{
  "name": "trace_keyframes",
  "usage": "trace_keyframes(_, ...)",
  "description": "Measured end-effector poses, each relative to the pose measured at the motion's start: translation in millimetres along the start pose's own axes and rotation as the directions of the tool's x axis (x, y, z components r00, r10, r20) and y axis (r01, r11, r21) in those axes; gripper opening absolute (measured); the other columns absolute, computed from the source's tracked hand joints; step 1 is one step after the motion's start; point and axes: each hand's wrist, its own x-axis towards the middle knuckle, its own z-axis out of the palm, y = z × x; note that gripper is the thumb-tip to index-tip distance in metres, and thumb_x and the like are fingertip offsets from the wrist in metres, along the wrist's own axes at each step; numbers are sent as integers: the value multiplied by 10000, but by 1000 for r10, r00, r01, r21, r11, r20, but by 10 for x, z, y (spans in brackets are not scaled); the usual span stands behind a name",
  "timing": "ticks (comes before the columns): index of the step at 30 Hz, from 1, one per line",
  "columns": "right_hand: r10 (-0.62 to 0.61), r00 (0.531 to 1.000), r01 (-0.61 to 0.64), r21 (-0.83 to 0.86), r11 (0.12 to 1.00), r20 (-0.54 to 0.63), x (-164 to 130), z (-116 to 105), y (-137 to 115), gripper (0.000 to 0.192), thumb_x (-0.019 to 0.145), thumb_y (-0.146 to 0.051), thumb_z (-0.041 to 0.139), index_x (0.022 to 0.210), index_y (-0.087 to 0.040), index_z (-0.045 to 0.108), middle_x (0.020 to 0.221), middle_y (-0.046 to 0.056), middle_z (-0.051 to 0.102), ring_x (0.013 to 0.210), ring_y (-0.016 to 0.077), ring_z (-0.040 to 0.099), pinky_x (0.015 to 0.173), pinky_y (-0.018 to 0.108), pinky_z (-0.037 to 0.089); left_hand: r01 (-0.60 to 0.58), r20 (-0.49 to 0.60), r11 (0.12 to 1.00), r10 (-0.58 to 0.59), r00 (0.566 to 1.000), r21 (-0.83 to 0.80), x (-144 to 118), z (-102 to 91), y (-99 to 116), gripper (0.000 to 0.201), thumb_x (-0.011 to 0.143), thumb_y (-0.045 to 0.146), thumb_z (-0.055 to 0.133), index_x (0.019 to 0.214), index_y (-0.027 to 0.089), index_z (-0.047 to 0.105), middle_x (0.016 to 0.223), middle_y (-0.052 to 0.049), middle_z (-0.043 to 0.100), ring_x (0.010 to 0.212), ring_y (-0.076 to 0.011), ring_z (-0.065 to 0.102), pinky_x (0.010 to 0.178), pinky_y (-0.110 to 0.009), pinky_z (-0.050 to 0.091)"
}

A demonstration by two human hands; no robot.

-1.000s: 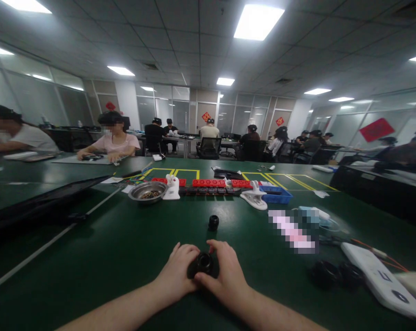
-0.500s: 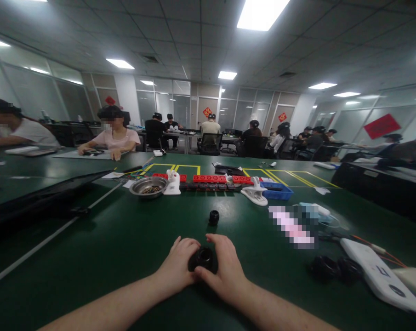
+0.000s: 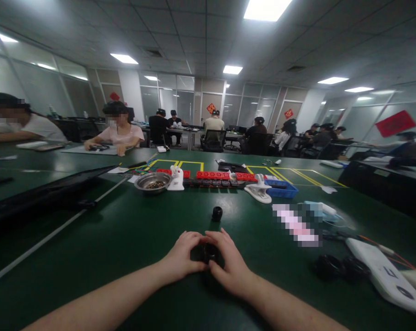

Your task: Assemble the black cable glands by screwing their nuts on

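Both of my hands rest on the green table (image 3: 132,239) near its front edge, cupped around a small black round part (image 3: 209,252). My left hand (image 3: 184,253) grips it from the left and my right hand (image 3: 228,262) from the right, fingertips meeting over its top so most of it is hidden. A second small black cylinder (image 3: 216,213) stands alone on the table a short way beyond my hands.
Further back lie a metal bowl (image 3: 152,181), white clips (image 3: 259,192), red and black strips (image 3: 214,177) and a blue tray (image 3: 278,188). At the right are black round parts (image 3: 339,267), a white device (image 3: 383,276) and cables. Other people sit at tables behind.
My fingers have closed further over the black part, covering its top, which showed between my hands before. The view has shifted slightly.
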Motion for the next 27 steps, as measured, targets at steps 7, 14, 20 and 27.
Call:
trace_keyframes(7, 140, 972, -166, -129, 978, -186, 20, 53, -22, 591, 611, -360, 631, 1118, -169, 396, 1047, 110, 519, 1010, 278, 467, 905, 477, 328, -16, -76, 999, 20, 997, 49, -13, 56, 25, 366, 615, 394, 656, 911, 206, 552, 1015, -45, 523, 968, -229, 456, 847, -356, 370)
trace_keyframes(14, 95, 993, -104, -142, 984, -64, 21, 15, -43, 545, 643, -192, 503, 1168, -177, 357, 1098, 78, 523, 1100, 258, 406, 995, 554, 81, -10, -101, 994, 21, 995, 106, -14, 49, 56, 387, 579, 357, 687, 915, 208, 567, 1005, -43, 539, 983, -238, 460, 930, -418, 280)
trace_keyframes(20, 139, 980, -166, -188, 968, -145, -25, 45, -1, 674, 666, -293, 538, 1254, -157, 237, 1230, 127, 400, 1165, 292, 326, 982, 569, 106, 4, -84, 995, 4, 996, 97, -25, 34, 66, 357, 601, 407, 663, 887, 216, 566, 1013, -42, 533, 989, -243, 462, 940, -448, 257)
trace_keyframes(27, 178, 964, -210, -153, 966, -200, 9, 41, -13, 509, 616, -289, 608, 1071, -176, 410, 878, 38, 554, 929, 229, 502, 980, 518, 199, 2, -76, 995, 5, 997, 95, -13, 62, 25, 368, 599, 401, 665, 901, 219, 560, 1004, -41, 535, 987, -237, 467, 952, -458, 235)
